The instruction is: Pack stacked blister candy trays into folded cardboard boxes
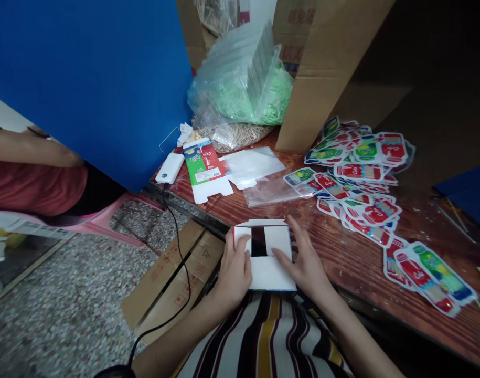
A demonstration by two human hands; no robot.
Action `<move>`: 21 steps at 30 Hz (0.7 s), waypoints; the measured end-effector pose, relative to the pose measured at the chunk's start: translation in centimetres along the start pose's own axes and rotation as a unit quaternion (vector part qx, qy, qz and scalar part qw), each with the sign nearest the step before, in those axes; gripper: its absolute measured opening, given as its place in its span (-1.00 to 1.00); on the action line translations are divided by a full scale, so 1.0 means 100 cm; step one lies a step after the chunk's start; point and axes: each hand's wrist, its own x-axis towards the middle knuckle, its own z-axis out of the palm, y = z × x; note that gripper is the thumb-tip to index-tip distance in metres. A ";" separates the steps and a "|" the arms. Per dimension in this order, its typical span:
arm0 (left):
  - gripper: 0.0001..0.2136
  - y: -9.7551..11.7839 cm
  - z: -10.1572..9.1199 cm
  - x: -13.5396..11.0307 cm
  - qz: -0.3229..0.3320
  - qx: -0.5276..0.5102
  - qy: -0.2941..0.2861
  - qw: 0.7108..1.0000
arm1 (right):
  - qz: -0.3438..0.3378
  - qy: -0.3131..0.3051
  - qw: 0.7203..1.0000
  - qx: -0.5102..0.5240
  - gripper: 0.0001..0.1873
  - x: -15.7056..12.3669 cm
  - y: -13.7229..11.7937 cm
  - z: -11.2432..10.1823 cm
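Observation:
A small cardboard box [269,274] with its white inner flaps showing lies at the table's front edge, close to my body. My left hand [235,268] grips its left side, thumb on the left flap. On the other side, my right hand [305,260] holds the box, with the thumb pressing the right side flap and the fingers along the outer wall. Both side flaps are folded inward, and a dark gap shows between them. Farther back lies a flattened printed carton [204,165] in green and red with Cola lettering.
Cola and lemon bottle-shaped packets [361,173] spread over the right of the table. Clear plastic bags [275,194] lie mid-table. A white power bank [170,168] trails a cable. Clear trays [240,68] and green shredded filler stand behind. At left, a person's arm [31,149] shows.

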 end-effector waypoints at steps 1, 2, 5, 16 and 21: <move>-0.68 0.000 0.000 0.000 0.000 -0.002 0.000 1.000 | -0.001 -0.006 1.000 -0.002 -0.19 0.001 -0.001 -0.002; -0.69 -0.001 -0.001 0.000 0.001 -0.010 -0.002 1.000 | -0.006 -0.008 1.000 -0.002 -0.21 0.002 -0.003 -0.004; -0.70 -0.002 -0.002 0.000 0.003 -0.052 -0.011 0.999 | -0.063 -0.002 0.998 0.001 -0.25 0.006 -0.007 -0.010; -0.59 -0.012 0.008 -0.010 -0.028 -0.223 0.025 0.974 | -0.161 -0.113 0.976 0.097 -0.59 0.019 -0.022 -0.034; -0.75 -0.009 0.013 -0.006 -0.085 -0.360 0.100 0.924 | -0.158 -0.126 0.974 -0.102 -0.59 0.032 -0.028 -0.030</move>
